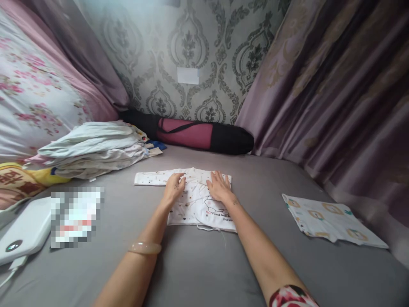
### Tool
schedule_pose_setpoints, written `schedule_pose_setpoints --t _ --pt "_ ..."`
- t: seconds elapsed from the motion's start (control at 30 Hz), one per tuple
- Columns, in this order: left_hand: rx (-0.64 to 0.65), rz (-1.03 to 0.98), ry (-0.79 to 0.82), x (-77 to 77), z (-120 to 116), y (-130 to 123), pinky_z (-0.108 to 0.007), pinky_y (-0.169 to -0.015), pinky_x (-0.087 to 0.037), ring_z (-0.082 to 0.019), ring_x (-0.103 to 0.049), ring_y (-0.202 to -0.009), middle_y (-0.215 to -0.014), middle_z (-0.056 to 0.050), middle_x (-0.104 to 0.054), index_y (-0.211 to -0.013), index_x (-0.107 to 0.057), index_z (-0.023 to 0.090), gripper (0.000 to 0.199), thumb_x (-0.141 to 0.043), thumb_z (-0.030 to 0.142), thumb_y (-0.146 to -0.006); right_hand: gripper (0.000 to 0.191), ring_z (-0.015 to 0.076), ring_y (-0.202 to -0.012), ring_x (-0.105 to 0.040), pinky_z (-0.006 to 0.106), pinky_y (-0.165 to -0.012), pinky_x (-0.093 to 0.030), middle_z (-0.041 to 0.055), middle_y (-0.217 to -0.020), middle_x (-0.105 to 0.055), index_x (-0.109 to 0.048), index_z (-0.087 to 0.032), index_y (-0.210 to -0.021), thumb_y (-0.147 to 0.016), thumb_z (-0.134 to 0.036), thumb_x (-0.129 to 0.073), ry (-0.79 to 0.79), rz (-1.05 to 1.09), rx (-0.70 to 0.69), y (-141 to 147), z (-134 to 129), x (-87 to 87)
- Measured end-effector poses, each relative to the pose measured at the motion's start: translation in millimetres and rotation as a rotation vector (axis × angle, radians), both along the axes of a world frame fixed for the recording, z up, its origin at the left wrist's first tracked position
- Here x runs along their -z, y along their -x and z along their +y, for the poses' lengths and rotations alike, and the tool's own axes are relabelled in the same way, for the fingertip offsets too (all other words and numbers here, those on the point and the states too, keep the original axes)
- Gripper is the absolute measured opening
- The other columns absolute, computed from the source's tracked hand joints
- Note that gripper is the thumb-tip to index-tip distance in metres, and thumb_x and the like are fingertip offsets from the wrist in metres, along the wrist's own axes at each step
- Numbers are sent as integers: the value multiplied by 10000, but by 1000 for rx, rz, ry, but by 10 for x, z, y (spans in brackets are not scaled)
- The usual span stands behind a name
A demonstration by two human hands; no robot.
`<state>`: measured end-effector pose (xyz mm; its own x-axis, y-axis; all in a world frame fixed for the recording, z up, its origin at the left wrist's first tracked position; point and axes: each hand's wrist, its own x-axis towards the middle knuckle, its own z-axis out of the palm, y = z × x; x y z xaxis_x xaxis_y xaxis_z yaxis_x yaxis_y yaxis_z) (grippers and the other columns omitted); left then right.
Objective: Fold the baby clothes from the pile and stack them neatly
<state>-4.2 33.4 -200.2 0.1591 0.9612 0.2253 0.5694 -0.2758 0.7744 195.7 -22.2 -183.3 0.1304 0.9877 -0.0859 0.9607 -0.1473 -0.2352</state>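
A small white printed baby shirt (188, 213) lies flat on the grey sheet in front of me. One sleeve stretches out to the left; on the right side the cloth ends near my fingers. A line drawing and some lettering show on its lower front, and a white tie hangs at the hem. My left hand (175, 186) rests on the shirt near the left sleeve's base, fingers slightly curled and apart from the thumb. With fingers spread, my right hand (219, 186) lies flat on the upper right part. The cloth under both palms is hidden.
A folded printed cloth (334, 219) lies at right. At left are a clothes pile (96, 147), a yellow item (28, 181), a white power bank (27, 228) with a cable, and a blurred-out object (78, 217). A black and maroon long bag (188, 133) lies along the wall.
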Motion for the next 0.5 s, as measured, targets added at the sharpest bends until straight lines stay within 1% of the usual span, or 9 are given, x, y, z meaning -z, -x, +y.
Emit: schedule_pose_setpoints --t 0.1,0.17,0.27,0.33,0.4,0.5 --pt "-8 -19 -12 -5 25 41 -371 -908 -487 -235 -631 -957 -1124 -123 -670 -1095 -677 154 350 -469 286 -846 642 244 -1478 -82 462 -1175 -18 126 -1602 -139 -211 -108 -1531 -991 -456 -189 -13 79 -92 250 23 39" --pt "-31 0 -4 -18 65 108 -370 -921 -476 -242 -626 -974 -1125 -134 -670 -1094 -676 137 360 -455 288 -853 644 244 -1478 -76 464 -1176 -14 116 -1604 -136 -193 -113 -1535 -990 -456 -185 -18 96 -97 355 20 79" --pt "-107 57 -5 -46 154 272 -367 -955 -443 -254 -610 -1016 -1108 -152 -670 -1110 -667 111 384 -427 291 -870 645 236 -1481 -51 459 -1177 5 104 -1606 -131 -172 -112 -1540 -991 -450 -183 -24 87 -90 401 7 115" --pt "-186 129 -10 -66 213 418 -367 -975 -417 -264 -595 -1039 -1082 -163 -665 -1124 -658 97 392 -416 282 -877 645 234 -1481 -46 457 -1177 7 100 -1607 -126 -169 -115 -1541 -991 -453 -181 -18 80 -92 392 4 120" --pt "-296 228 -3 -81 253 579 -390 -998 -380 -287 -561 -1084 -1085 -184 -642 -1136 -644 81 395 -414 274 -879 646 238 -1480 -54 457 -1177 3 100 -1607 -129 -178 -115 -1539 -991 -456 -187 -14 76 -94 381 5 119" --pt "-508 332 70 -91 264 811 -452 -995 -339 -360 -452 -1194 -1218 -226 -549 -1191 -600 74 430 -414 314 -887 651 254 -1477 -77 460 -1175 -11 106 -1604 -145 -205 -113 -1533 -989 -469 -206 -10 72 -87 376 17 113"
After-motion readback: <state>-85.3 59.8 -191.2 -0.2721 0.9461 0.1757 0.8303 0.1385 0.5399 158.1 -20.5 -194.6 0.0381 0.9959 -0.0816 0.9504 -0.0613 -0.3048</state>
